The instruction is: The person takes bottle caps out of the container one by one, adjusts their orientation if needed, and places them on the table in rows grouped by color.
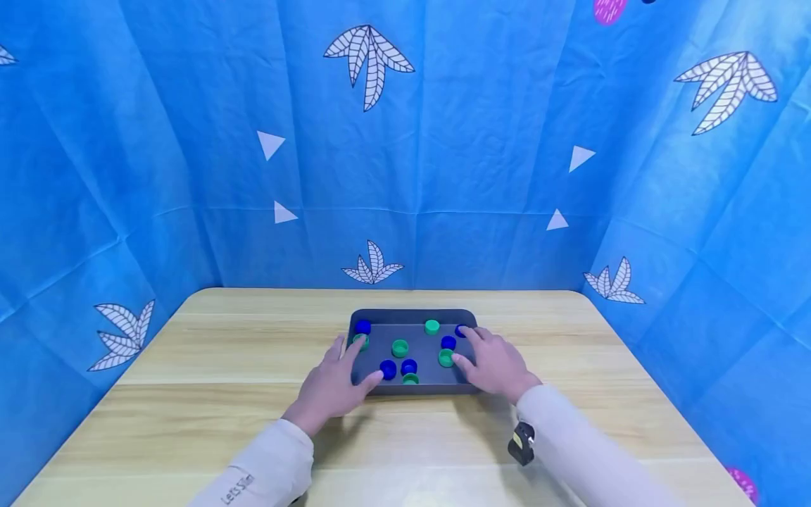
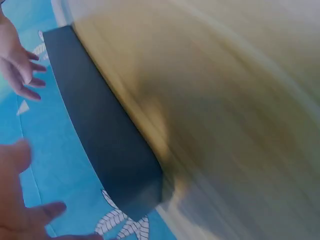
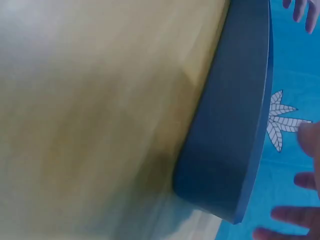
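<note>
Blue and green round caps lie scattered in a dark grey tray in the head view. My left hand hovers at the tray's left side with thumb and fingers spread, nearest to a green cap and a blue cap. Over the right side, my right hand has its fingers spread, near a green cap and partly covering a blue cap. Neither hand holds anything. Both wrist views show the tray's outer wall and loosely extended fingers, but no caps.
The tray stands on a light wooden table. Blue cloth with white leaf prints hangs behind the table and along both sides. A small black device is strapped at the right sleeve.
</note>
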The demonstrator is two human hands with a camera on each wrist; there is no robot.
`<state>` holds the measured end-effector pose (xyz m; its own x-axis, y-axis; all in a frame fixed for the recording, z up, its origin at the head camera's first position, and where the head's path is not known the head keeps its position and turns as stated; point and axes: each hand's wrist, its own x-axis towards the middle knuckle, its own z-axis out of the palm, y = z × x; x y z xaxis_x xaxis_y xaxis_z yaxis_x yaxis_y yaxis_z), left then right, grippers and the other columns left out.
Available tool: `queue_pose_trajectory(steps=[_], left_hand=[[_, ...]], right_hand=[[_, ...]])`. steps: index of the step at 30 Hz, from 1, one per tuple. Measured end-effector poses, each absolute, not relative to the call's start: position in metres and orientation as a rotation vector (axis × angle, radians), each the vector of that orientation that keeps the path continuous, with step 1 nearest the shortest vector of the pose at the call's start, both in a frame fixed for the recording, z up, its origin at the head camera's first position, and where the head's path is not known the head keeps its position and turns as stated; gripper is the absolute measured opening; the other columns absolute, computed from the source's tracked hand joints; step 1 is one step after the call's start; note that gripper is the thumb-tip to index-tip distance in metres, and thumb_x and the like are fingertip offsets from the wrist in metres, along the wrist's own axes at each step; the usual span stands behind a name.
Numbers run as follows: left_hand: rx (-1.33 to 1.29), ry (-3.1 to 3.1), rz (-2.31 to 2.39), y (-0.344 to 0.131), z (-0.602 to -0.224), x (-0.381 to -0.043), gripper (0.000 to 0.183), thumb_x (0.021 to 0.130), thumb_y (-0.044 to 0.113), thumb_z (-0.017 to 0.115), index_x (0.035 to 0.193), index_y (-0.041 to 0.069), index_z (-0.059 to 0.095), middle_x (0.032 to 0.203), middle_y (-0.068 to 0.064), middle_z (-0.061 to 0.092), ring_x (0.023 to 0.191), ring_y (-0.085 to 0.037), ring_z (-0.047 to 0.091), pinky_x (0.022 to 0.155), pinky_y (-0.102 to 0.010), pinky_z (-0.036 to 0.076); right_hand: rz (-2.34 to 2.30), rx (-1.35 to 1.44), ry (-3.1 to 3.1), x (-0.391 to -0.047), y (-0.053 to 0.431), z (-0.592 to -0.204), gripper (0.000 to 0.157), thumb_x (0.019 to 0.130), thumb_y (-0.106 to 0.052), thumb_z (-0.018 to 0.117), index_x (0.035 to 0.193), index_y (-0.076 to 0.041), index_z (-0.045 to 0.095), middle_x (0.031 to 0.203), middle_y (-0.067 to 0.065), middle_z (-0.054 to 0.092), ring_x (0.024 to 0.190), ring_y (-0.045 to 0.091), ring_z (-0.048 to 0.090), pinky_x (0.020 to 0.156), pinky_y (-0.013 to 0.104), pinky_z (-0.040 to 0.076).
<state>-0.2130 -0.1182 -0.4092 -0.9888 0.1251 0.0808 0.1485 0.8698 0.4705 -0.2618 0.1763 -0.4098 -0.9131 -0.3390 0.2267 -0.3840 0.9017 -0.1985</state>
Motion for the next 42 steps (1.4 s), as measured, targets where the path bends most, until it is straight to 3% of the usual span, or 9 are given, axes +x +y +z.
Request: queue_pose_trajectory(steps=[4,8,12,16,22,27,42], left_hand=[[-0.228,-2.983,-0.822,-0.127,-0.411,-0.217,0.071,0.086,0.038,0.074,0.145,0.015,0.044,0.149,-0.023,0.035,0.13,-0.047,0.039,0.098,-0.061,0.037],[-0.254,-2.954,-0.82,-0.132,-0.416,-0.221,0.056,0.083,0.03,0.078,0.13,0.008,0.059,0.135,-0.02,0.051,0.124,-0.04,0.047,0.098,-0.054,0.041],[-0.276,-2.941,-0.842,-0.134,-0.42,-0.224,0.042,0.083,0.027,0.079,0.117,0.006,0.066,0.128,-0.018,0.055,0.12,-0.039,0.05,0.099,-0.051,0.041],[-0.278,-2.942,-0.874,-0.136,-0.422,-0.226,0.033,0.082,0.026,0.08,0.107,0.006,0.07,0.125,-0.018,0.056,0.118,-0.039,0.051,0.1,-0.051,0.041],[-0.285,-2.937,-0.851,-0.136,-0.425,-0.23,0.022,0.08,0.026,0.081,0.089,0.008,0.071,0.123,-0.019,0.058,0.118,-0.039,0.052,0.1,-0.05,0.041],[-0.254,-2.959,-0.836,-0.136,-0.426,-0.232,0.023,0.079,0.026,0.082,0.071,0.013,0.065,0.126,-0.02,0.056,0.119,-0.039,0.052,0.1,-0.049,0.041],[-0.177,-3.0,-0.86,-0.134,-0.422,-0.23,0.03,0.08,0.027,0.082,0.065,0.013,0.059,0.129,-0.018,0.054,0.119,-0.038,0.051,0.101,-0.048,0.041]], right_hand=[[0.334,0.623,-2.943,-0.273,0.172,-0.405,0.053,0.092,-0.035,0.066,0.134,-0.004,0.054,0.125,0.02,0.059,0.11,0.038,0.06,0.09,0.05,0.048],[0.29,0.715,-3.0,-0.285,0.165,-0.403,0.045,0.089,-0.028,0.071,0.126,-0.005,0.06,0.114,0.015,0.065,0.105,0.032,0.062,0.09,0.046,0.049],[0.245,0.783,-3.045,-0.294,0.157,-0.403,0.04,0.087,-0.025,0.073,0.121,-0.007,0.063,0.107,0.012,0.066,0.099,0.029,0.063,0.088,0.045,0.05],[0.204,0.753,-3.139,-0.299,0.148,-0.404,0.04,0.088,-0.028,0.073,0.122,-0.009,0.063,0.111,0.011,0.065,0.103,0.028,0.06,0.09,0.045,0.049],[0.17,0.718,-3.199,-0.304,0.142,-0.408,0.042,0.087,-0.029,0.075,0.123,-0.011,0.064,0.114,0.01,0.065,0.109,0.028,0.058,0.091,0.044,0.049],[0.174,0.747,-3.182,-0.308,0.141,-0.414,0.036,0.084,-0.026,0.078,0.115,-0.01,0.067,0.101,0.007,0.066,0.094,0.022,0.059,0.086,0.041,0.051],[0.28,0.796,-3.09,-0.31,0.143,-0.422,0.021,0.084,-0.012,0.076,0.101,-0.007,0.068,0.092,0.005,0.066,0.082,0.017,0.059,0.08,0.037,0.052]])
